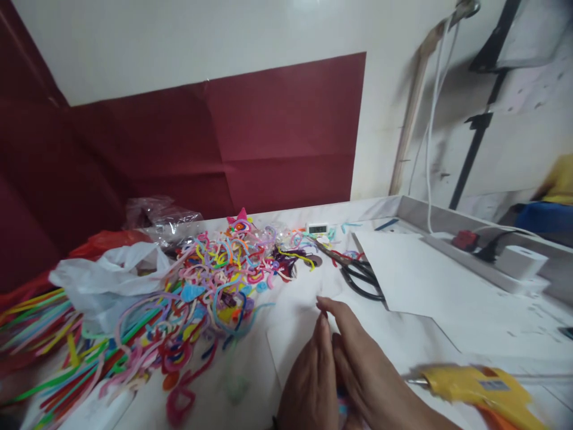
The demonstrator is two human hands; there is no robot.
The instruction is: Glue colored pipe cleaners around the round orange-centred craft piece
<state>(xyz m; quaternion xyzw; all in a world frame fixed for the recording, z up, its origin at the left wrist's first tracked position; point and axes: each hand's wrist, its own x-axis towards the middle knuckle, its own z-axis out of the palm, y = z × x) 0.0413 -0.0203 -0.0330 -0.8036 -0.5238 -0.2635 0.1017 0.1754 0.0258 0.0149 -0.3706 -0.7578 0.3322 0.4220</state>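
My left hand (310, 377) and my right hand (367, 362) are cupped together over the white table, fingers closed and fingertips almost meeting. A little blue and pink shows low between the palms, but what they hold is mostly hidden. Under and beyond the hands lie white paper sheets (286, 343). Right of my right hand rests a yellow hot glue gun (478, 387), its metal nozzle toward my wrist. Black-handled scissors (362, 279) lie beyond the hands, partly against a white sheet (403, 272).
To the left spreads a tangled heap of coloured pipe cleaners (215, 269), with a white plastic bag (111, 283) beside it. A small digital display (317, 229) sits at the back. On the right, a white power strip (474, 257) holds plugs and a charger (521, 261) along the raised edge.
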